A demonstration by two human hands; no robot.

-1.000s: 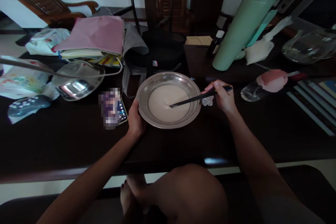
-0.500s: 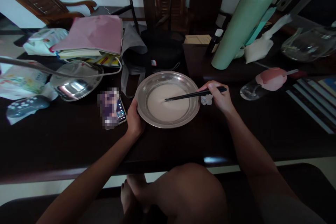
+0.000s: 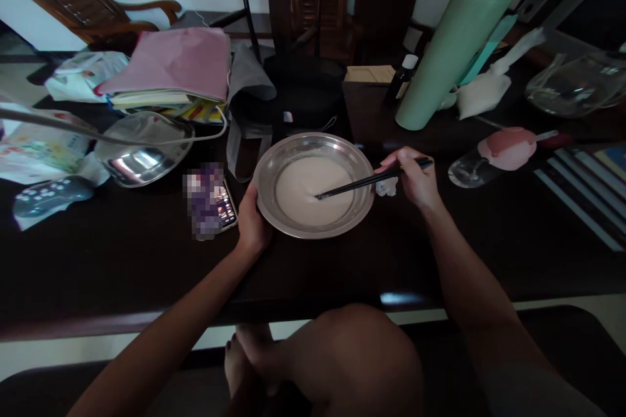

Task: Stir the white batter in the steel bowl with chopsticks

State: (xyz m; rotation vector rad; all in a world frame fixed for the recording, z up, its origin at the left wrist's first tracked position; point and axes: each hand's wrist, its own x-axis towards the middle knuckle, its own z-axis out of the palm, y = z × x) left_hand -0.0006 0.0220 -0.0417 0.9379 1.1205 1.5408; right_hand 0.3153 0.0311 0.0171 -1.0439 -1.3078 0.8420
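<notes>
Counts two bare hands at work. With the left hand (image 3: 253,225), grasps one round, wide-rimmed, silvery metal bowl (image 3: 268,182) by its edge, between eight and nine o'clock. Keeps the bowl at the near middle of one dark, glossy tabletop (image 3: 342,273); cannot tell about contact beneath its base. Contains one pool of smooth, off-white liquid (image 3: 298,192). With the right hand (image 3: 415,177), at three o'clock, has the grip closed around one pair of slim, black chopsticks (image 3: 359,183), with the tips in the liquid just below centre.

Taking the bowl as the dial, counts further: one crumpled white scrap (image 3: 386,187) just outside the rim at three, one clear cup with a pink lid (image 3: 472,169) well beyond it, one tall, pale-green flask (image 3: 445,58) at two, one small, dark bottle with a white cap (image 3: 402,81) just beside the flask, one flat, partly pixelated phone (image 3: 227,208) at nine.

Against half a second ago, shows the right hand shifted outward toward three o'clock, the chopsticks drawn along with it and sloping more steeply, the tips slightly nearer five. Shows a paler picture on the phone. Finds the left hand's hold unchanged.
</notes>
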